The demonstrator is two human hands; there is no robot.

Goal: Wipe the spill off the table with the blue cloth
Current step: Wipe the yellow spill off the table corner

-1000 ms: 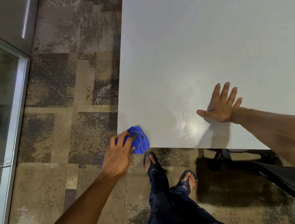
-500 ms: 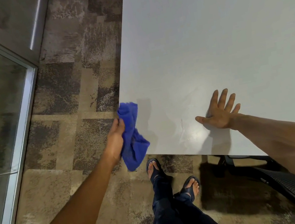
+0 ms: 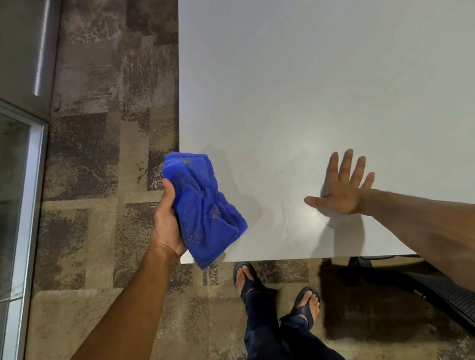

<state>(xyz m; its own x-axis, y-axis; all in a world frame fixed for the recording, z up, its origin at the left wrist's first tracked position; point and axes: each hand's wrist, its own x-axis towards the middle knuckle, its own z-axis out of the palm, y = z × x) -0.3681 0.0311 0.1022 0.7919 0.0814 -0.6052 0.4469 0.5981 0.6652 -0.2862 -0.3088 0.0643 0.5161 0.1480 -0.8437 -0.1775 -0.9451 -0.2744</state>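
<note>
Blue cloth (image 3: 206, 207) bunched in the left hand (image 3: 167, 223), held up over the near corner of the table (image 3: 334, 51)

Looked soft, light, floppy, likely damp; gripped mid-bundle, ends drooping free; best kept wadded. Right hand (image 3: 343, 193) pressed flat, fingers spread, well right of the grip

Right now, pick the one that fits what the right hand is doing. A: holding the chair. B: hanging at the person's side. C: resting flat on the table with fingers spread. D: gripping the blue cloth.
C: the right hand lies palm down on the white table with fingers spread, while the left hand holds the blue cloth.
</note>
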